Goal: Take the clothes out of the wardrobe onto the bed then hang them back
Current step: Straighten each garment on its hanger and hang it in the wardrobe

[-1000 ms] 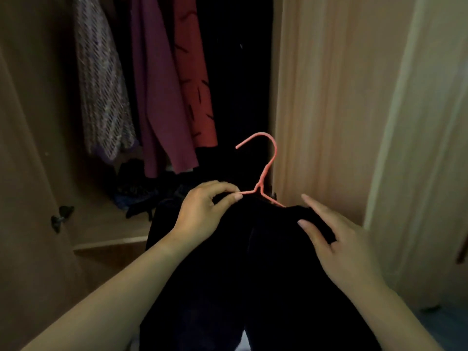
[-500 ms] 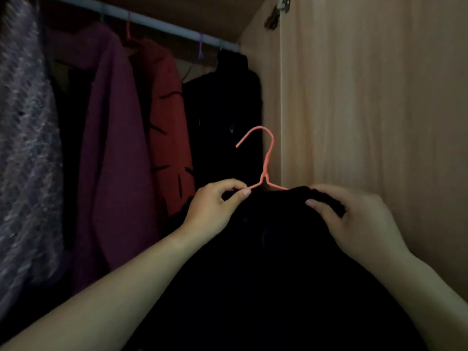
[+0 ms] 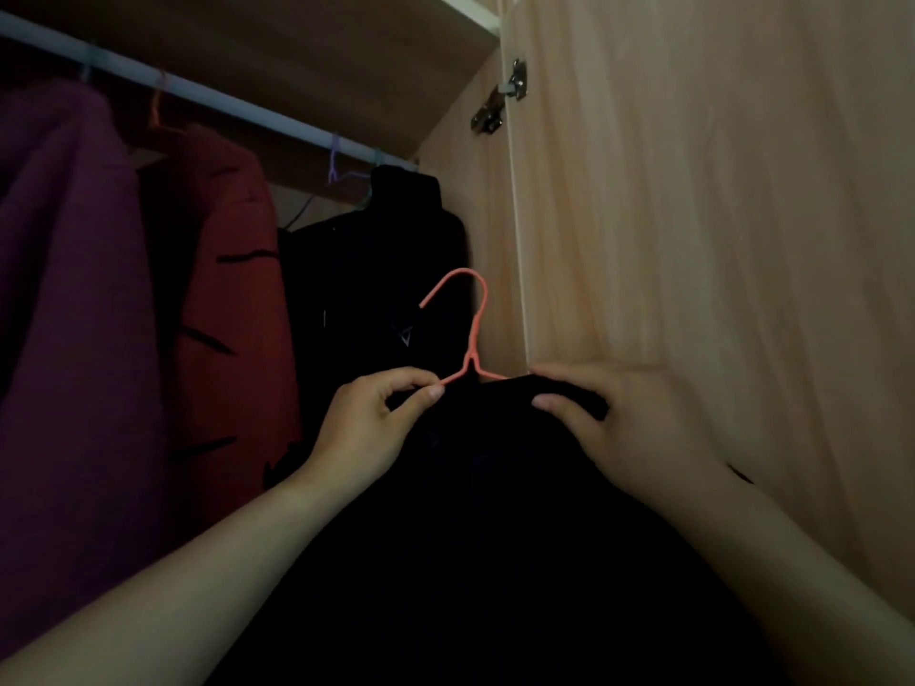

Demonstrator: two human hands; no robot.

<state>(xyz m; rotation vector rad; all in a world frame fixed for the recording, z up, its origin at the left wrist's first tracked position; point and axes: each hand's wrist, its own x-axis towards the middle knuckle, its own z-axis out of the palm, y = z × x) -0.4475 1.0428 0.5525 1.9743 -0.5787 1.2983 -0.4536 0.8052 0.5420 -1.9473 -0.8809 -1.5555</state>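
**Below the rail (image 3: 237, 108): tight lift, loose load**

Could snag the hook on the hanging black top (image 3: 376, 269) or knock the wardrobe side panel (image 3: 487, 240), squeezed close between the two. Could shed the black garment (image 3: 495, 537) if tipped.

Coral wire hanger (image 3: 474, 334) pinched at one shoulder by the left hand (image 3: 369, 428), thumb against forefinger. Cloth clasped over the other shoulder by the right hand (image 3: 629, 428), fingers curled. Carried between both hands, hook up, not yet on the rail.

A short bare stretch of rail (image 3: 247, 110) is left between the red garment (image 3: 228, 289) and the black garment (image 3: 366, 269). Leftward it is taken by the purple garment (image 3: 64, 299), and the right is closed by the wardrobe door (image 3: 693, 240).
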